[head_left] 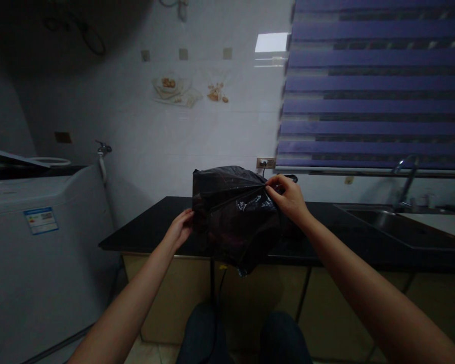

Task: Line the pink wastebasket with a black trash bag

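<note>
The right hand [288,197] pinches and the left hand [181,230] seems to hold opposite edges of a black plastic bag [237,215], whose inside I cannot see.

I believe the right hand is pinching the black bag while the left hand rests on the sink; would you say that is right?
Not quite: the head view shows the left hand at the left edge of the black bag, not on the sink. The right hand is indeed pinching the black bag.
</note>
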Tool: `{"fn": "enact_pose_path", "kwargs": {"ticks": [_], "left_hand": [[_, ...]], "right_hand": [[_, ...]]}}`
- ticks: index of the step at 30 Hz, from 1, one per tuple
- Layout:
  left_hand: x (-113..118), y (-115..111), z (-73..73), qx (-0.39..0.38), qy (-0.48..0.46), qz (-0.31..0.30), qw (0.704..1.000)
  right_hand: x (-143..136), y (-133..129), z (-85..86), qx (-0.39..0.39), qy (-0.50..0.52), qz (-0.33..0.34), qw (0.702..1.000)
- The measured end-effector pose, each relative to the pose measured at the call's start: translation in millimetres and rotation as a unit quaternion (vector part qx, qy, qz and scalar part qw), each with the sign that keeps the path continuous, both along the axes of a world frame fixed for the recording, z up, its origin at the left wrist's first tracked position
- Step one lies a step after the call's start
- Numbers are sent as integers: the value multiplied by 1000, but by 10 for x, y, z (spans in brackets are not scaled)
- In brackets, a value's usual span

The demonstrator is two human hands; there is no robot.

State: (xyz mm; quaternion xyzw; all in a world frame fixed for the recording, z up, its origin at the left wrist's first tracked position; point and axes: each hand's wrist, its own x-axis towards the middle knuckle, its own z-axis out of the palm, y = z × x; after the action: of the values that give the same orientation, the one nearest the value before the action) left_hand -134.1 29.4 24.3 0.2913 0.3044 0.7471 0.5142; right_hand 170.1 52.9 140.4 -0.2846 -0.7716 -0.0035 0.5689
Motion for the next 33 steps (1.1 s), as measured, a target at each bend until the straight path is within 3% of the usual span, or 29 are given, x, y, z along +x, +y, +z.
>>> {"fn": "enact_pose_path", "kwargs": {"ticks": [33], "left_hand": [[13, 49, 130, 40, 27, -20, 999]], "right_hand": [[21, -104, -71, 8, -119, 19, 993]]}}
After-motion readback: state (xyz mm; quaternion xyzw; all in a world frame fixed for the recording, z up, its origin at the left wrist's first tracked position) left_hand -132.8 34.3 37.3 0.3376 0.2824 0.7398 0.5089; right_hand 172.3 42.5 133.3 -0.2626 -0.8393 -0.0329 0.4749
